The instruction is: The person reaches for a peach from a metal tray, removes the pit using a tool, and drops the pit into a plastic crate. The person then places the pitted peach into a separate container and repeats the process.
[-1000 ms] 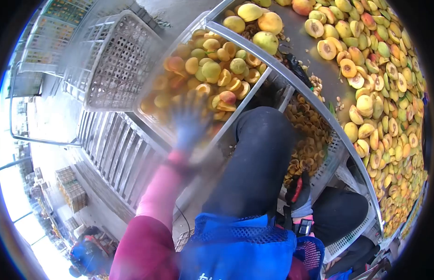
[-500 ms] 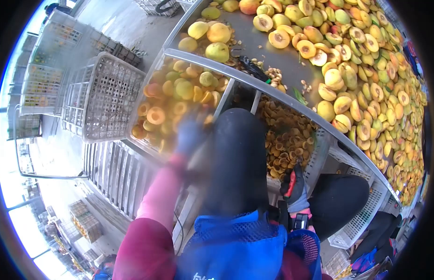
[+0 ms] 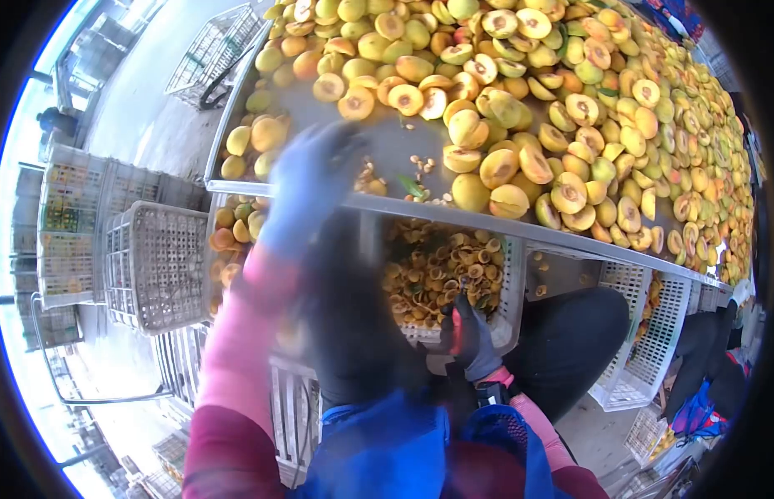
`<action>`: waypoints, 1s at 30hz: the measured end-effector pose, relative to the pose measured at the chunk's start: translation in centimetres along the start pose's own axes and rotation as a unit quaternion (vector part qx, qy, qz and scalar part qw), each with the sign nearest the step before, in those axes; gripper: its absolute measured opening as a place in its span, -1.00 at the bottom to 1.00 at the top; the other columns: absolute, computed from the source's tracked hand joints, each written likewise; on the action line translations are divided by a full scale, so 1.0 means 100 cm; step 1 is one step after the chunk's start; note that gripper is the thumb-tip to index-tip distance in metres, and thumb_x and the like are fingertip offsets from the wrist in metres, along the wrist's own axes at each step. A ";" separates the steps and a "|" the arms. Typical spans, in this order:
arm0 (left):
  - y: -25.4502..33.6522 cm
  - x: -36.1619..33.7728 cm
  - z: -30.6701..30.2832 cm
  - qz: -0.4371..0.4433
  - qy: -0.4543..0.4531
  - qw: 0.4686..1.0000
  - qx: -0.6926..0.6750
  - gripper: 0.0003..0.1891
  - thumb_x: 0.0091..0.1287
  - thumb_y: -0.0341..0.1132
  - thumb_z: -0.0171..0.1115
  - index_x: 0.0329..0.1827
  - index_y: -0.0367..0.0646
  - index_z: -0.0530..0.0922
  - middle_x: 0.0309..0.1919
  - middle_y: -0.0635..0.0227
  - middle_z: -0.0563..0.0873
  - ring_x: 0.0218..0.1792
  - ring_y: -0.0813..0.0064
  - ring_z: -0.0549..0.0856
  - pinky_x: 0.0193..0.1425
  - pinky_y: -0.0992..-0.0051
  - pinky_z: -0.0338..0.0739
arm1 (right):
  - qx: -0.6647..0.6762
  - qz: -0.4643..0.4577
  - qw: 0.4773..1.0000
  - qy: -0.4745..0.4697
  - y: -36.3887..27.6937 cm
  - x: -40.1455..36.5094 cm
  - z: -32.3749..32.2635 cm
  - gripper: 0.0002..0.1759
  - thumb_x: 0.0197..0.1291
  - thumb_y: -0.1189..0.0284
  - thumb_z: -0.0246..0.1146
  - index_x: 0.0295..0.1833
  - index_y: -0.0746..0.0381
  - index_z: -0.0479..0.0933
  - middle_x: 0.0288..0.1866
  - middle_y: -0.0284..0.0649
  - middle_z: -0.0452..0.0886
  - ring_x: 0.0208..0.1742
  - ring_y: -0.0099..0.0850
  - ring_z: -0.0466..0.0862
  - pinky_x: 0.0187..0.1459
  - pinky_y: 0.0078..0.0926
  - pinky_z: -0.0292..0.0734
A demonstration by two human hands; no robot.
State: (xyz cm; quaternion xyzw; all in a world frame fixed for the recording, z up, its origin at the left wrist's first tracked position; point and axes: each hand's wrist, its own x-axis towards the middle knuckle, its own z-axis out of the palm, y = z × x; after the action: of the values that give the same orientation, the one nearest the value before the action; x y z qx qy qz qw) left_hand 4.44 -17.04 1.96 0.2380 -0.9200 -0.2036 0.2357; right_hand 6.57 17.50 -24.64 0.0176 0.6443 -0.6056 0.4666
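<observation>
My left hand (image 3: 316, 170), in a grey-blue glove, is over the near left edge of the metal table (image 3: 320, 108), beside whole yellow fruit (image 3: 269, 133). Motion smears its fingers, so whether it holds anything cannot be made out. My right hand (image 3: 474, 337), in a dark and grey glove, is closed around a red-handled tool (image 3: 458, 331) near my knee. Just beyond it a white crate (image 3: 510, 291) holds many small brown-orange fruit pieces (image 3: 441, 274). Halved fruit with brown centres (image 3: 503, 166) is heaped across the table. Loose pits (image 3: 370, 179) lie near the table's edge.
A grey crate (image 3: 158, 266) stands at the left, with stacked crates (image 3: 66, 224) behind it. More fruit (image 3: 229, 233) sits below the table's left corner. Another white crate (image 3: 653, 358) is at the right, near another person's dark-clothed leg (image 3: 699, 349).
The view has shifted. My left hand has gone from the fruit in the lower left container up to the table's edge. My right hand still grips the red-handled tool.
</observation>
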 end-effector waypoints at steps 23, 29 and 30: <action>0.108 -0.087 0.063 0.113 -0.132 0.974 -0.147 -0.17 -0.17 -0.44 0.54 0.27 -0.24 0.34 0.09 0.05 0.51 0.08 0.05 0.57 0.11 0.29 0.54 | 0.278 0.054 0.953 -0.105 -0.206 -0.076 0.017 -0.53 0.34 0.01 0.10 0.01 0.21 0.47 -0.60 -0.36 0.42 -0.70 -0.56 0.38 -0.68 -0.58 0.29; 0.124 -0.087 0.045 0.231 -0.151 0.961 -0.034 -0.30 -0.04 -0.02 0.47 0.11 -0.27 0.48 -0.12 0.11 0.60 -0.24 0.09 0.67 -0.20 0.28 0.60 | 0.322 0.052 0.928 -0.179 -0.214 -0.076 0.016 -0.49 0.28 -0.02 0.18 0.01 0.23 0.45 -0.58 -0.43 0.42 -0.70 -0.67 0.36 -0.69 -0.71 0.22; 0.120 -0.090 0.047 0.224 -0.143 0.963 -0.029 -0.30 -0.03 0.02 0.44 0.10 -0.28 0.48 -0.14 0.11 0.60 -0.27 0.09 0.67 -0.24 0.28 0.59 | 0.285 0.015 0.946 -0.156 -0.223 -0.081 0.020 -0.48 0.26 -0.02 0.19 0.01 0.24 0.44 -0.59 -0.44 0.42 -0.70 -0.71 0.35 -0.70 -0.75 0.19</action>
State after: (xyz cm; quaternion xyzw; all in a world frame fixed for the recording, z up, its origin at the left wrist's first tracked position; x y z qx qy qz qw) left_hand 4.83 -1.33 0.99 -0.0132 -0.9675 -0.2044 0.1482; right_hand -0.85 14.35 -2.22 0.0646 0.3637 -0.7520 0.5459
